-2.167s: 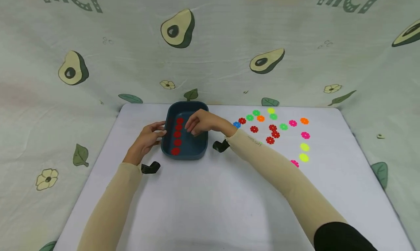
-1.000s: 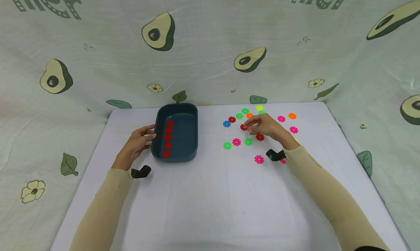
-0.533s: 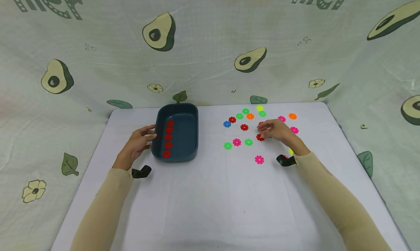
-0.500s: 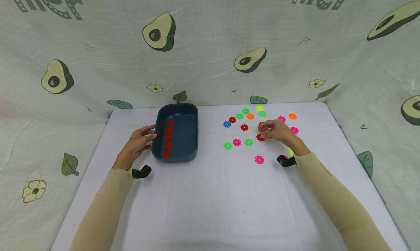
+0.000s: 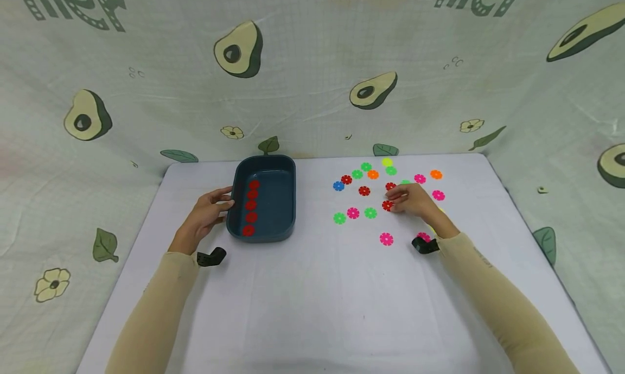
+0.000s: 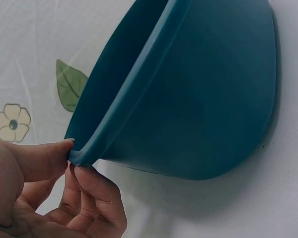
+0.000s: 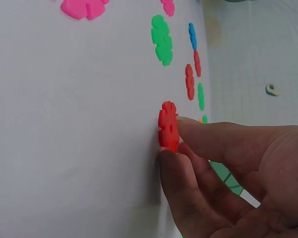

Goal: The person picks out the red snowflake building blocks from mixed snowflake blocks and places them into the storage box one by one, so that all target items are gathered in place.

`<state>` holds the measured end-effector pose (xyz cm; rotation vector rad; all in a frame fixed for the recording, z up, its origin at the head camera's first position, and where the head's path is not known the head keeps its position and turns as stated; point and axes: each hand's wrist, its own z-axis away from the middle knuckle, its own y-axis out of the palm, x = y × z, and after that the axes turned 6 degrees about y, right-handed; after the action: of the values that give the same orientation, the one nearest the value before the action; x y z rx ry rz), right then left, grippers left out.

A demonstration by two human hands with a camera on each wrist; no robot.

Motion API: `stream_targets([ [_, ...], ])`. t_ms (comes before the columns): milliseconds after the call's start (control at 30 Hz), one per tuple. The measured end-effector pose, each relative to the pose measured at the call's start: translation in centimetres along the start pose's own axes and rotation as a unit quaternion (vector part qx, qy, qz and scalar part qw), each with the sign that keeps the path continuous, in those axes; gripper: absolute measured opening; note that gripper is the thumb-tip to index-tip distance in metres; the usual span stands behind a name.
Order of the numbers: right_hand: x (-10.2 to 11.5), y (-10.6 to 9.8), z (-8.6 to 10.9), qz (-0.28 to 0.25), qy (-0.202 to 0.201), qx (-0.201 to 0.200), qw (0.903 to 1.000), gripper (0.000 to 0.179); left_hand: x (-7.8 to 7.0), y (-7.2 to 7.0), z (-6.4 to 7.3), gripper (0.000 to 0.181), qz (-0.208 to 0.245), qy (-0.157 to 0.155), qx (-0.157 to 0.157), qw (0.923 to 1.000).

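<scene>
My left hand (image 5: 204,216) pinches the left rim of a dark blue rectangular tray (image 5: 279,211); the left wrist view shows the thumb inside the rim and the fingers outside. Several red snowflake discs (image 5: 251,205) lie in a column along the tray's left side. On the right half of the table my right hand (image 5: 414,204) has thumb and finger on the edges of another red snowflake disc (image 7: 169,126), pinching it close to the tabletop. Just beyond those fingers lies a further red disc (image 5: 390,186), partly covered by the hand.
Loose snowflake discs surround the right hand: a blue disc (image 5: 338,185), green discs (image 5: 370,213), pink discs (image 5: 386,239), orange discs (image 5: 436,174) and a yellow disc (image 5: 387,162). A patterned cloth (image 5: 312,113) hangs behind the white table (image 5: 303,298).
My right hand has moved from above the tray rightwards to the loose discs, then slightly further right onto a red one. The left hand stays at the tray rim. The head view has shifted.
</scene>
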<state>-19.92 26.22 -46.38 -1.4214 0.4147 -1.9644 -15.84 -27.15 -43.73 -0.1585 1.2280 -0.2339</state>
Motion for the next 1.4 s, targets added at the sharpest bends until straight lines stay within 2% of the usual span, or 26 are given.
stream_targets([
  [300, 0.7, 1.5, -0.3, 0.056, -0.024, -0.031, 0.9976, 0.031, 0.3, -0.1, 0.0, 0.06, 0.004, 0.002, -0.003, 1.0],
  [567, 1.4, 1.8, -0.1, 0.077, -0.024, -0.028, 0.9963, 0.025, 0.6, -0.4, 0.0, 0.061, 0.009, 0.003, 0.002, 1.0],
  [767, 2.0, 1.5, -0.1, 0.061, -0.022, -0.011, 0.9978, 0.023, 0.6, -0.4, 0.1, 0.06, 0.008, 0.009, -0.001, 0.9999],
  [900, 2.7, 1.4, -0.4, 0.051, -0.041, -0.007, 0.9978, 0.024, 0.6, -0.4, 0.2, 0.06, 0.008, 0.015, -0.001, 0.9999],
  [1400, 9.2, 3.3, -1.3, -0.022, -0.055, 0.05, 0.997, 0.032, 0.2, -0.1, -0.1, 0.059, 0.017, 0.013, -0.005, 0.9998],
])
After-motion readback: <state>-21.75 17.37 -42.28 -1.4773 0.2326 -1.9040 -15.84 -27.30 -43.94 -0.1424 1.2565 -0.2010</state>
